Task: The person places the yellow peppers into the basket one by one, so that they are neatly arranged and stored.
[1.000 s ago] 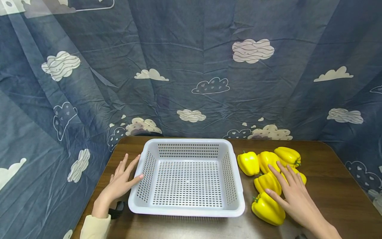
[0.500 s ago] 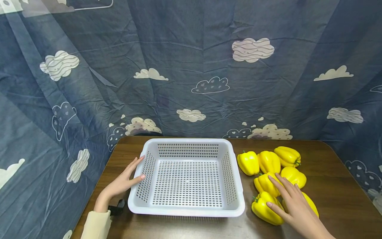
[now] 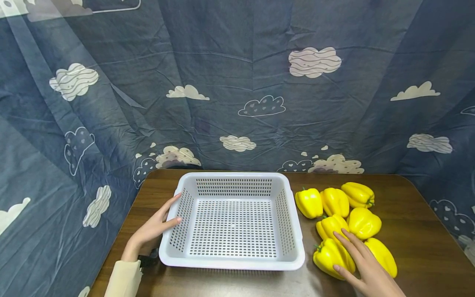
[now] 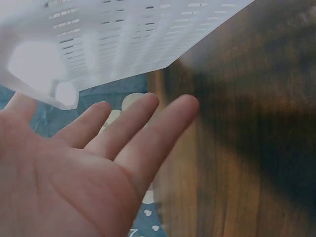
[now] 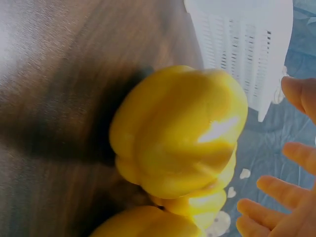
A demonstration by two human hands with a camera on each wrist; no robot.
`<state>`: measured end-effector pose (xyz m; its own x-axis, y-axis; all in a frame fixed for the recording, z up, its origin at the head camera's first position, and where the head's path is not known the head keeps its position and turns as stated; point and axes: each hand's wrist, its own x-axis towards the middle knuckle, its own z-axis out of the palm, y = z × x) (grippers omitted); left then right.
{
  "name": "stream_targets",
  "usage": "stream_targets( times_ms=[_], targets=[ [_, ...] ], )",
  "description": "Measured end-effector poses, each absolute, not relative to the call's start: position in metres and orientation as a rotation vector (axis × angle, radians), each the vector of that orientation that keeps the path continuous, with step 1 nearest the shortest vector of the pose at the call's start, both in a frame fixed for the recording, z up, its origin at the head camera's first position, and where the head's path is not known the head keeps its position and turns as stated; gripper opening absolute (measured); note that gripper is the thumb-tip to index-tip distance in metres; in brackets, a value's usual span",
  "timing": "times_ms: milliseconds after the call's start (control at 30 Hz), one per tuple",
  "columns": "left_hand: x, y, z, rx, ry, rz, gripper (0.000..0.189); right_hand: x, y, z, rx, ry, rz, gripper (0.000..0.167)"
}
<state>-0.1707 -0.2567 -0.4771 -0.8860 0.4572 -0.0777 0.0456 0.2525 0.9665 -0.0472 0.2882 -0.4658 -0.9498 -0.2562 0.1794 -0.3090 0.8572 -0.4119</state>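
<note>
My left hand (image 3: 152, 227) touches the left rim of a white perforated plastic basket (image 3: 231, 263). In the left wrist view its fingers (image 4: 148, 140) are fairly straight, several of them apart from the basket wall. Nothing lies inside the basket. Over the nearest yellow bell pepper (image 3: 330, 260), my right hand (image 3: 365, 264) hovers with spread fingers. The right wrist view has this bell pepper (image 5: 177, 131) in front of the fingers (image 5: 281, 190), with a gap between. Another bell pepper (image 3: 384, 258) lies to the right of that hand.
Several more yellow bell peppers (image 3: 363, 222) lie clustered right of the basket on the brown wooden table (image 3: 419, 222). A dark blue curtain with clouds (image 3: 256, 82) hangs behind the table's far edge. A dark wrist strap (image 3: 148, 259) shows beside the left wrist.
My right hand has drawn back toward the near edge, uncovering the peppers on the right. My left hand has shifted slightly right, against the basket rim. Basket and peppers have stayed put.
</note>
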Motion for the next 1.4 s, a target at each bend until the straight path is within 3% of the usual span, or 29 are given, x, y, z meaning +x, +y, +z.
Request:
stream_targets(
  times_ms=[933,1400],
  targets=[
    [-0.171,-0.248,-0.490,0.318,2.089,1.823,0.073,-0.039,0.294,-0.486,0.508,-2.845,0.653,0.061],
    [-0.168,-0.247,-0.492,0.280,2.043,1.883,0.072,-0.040,0.297,-0.489,0.619,-2.910,0.671,0.085]
  ],
)
